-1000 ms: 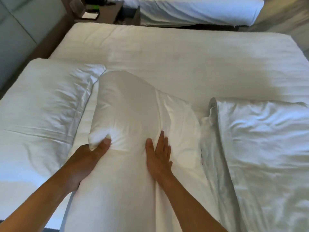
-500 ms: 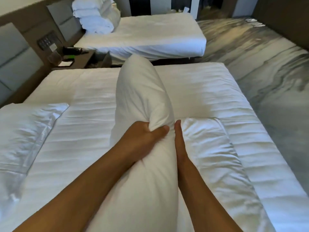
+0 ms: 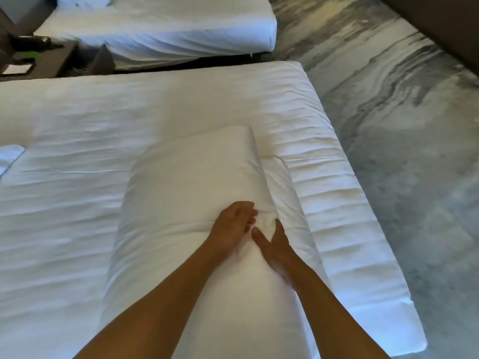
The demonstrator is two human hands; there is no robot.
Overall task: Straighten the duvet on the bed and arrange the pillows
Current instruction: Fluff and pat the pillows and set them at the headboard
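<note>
A long white pillow (image 3: 186,187) lies lengthwise on the white bed (image 3: 77,120), running from me toward the far side. My left hand (image 3: 233,225) presses on its right edge with fingers curled into a bunched fold of the pillow. My right hand (image 3: 274,244) lies beside it, thumb against the same fold, fingers flat along the pillow's right side. Under that edge a folded white duvet (image 3: 298,208) shows as a narrow strip. A corner of another pillow (image 3: 9,156) peeks in at the far left.
A second bed (image 3: 166,24) with white bedding stands beyond. Between the beds at the upper left sits a dark nightstand (image 3: 39,60) with small items. Grey marbled floor (image 3: 401,125) runs along the bed's right side.
The pillow, held upright half a second ago, now lies flat on the bed over the folded duvet. Both hands have come down with it, and my view has swung right and down.
</note>
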